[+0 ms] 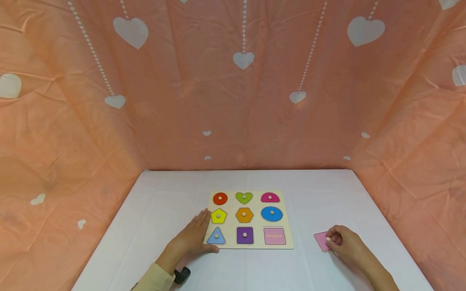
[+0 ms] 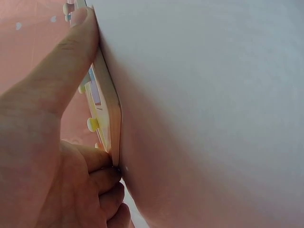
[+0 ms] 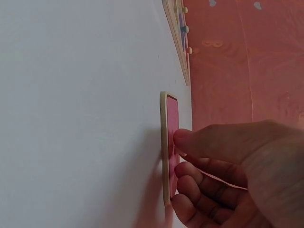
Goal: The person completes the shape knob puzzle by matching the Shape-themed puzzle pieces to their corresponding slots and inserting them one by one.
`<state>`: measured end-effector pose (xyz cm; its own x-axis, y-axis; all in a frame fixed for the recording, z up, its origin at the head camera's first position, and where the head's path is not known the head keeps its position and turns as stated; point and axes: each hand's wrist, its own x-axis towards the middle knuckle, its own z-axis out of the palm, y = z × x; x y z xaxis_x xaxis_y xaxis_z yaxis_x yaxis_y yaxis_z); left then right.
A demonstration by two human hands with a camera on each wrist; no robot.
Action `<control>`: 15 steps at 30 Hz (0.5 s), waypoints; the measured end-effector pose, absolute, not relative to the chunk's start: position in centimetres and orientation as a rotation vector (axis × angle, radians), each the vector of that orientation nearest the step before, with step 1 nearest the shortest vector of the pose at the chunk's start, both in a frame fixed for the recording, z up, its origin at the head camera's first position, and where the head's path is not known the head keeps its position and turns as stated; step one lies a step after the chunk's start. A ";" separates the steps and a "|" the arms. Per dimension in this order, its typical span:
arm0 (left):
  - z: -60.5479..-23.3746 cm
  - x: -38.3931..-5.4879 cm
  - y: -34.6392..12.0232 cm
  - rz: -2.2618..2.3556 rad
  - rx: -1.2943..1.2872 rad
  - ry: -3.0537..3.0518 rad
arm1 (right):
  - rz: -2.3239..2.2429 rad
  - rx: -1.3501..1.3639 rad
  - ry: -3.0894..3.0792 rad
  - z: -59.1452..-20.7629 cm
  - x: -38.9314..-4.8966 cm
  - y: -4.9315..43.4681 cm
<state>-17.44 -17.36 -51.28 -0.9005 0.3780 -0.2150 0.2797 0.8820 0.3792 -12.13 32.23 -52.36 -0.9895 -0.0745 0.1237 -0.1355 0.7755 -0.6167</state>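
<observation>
A cream wooden shape puzzle board [image 1: 231, 238] lies flat on the white table. My left hand [image 1: 193, 236] rests against its left side, fingers extended along that edge and thumb at the near left corner. In the left wrist view the thumb [image 2: 78, 52] lies along the board's edge [image 2: 110, 95]. Right of the board, my right hand [image 1: 347, 244] pinches the small knob of a pink rectangle puzzle piece [image 1: 321, 241]. The right wrist view shows this piece [image 3: 172, 114] edge-on, close to the table; whether it touches the surface I cannot tell.
Knobbed pieces fill the other places of the board, among them a purple square [image 1: 245, 240] and a blue oval [image 1: 267, 216]. At the near right, a pink rectangular recess [image 1: 274, 240] shows printed lettering. Peach cloth [image 1: 244, 121] with white hearts surrounds the table [image 1: 174, 186].
</observation>
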 end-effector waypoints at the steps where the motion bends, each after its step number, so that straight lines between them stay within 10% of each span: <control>1: -51.3 -17.4 -17.4 0.496 0.493 2.767 | 1.012 0.169 -2.873 -52.3 -12.1 32.3; 15: -50.8 -17.3 -17.3 0.481 0.495 2.768 | 1.078 0.236 -2.864 -51.8 -12.5 31.8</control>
<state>-17.25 -17.27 -50.78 -0.8994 0.3781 -0.2193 0.2819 0.8852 0.3700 -12.50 31.78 -51.81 -0.9856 -0.1178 0.1210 -0.1683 0.7420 -0.6489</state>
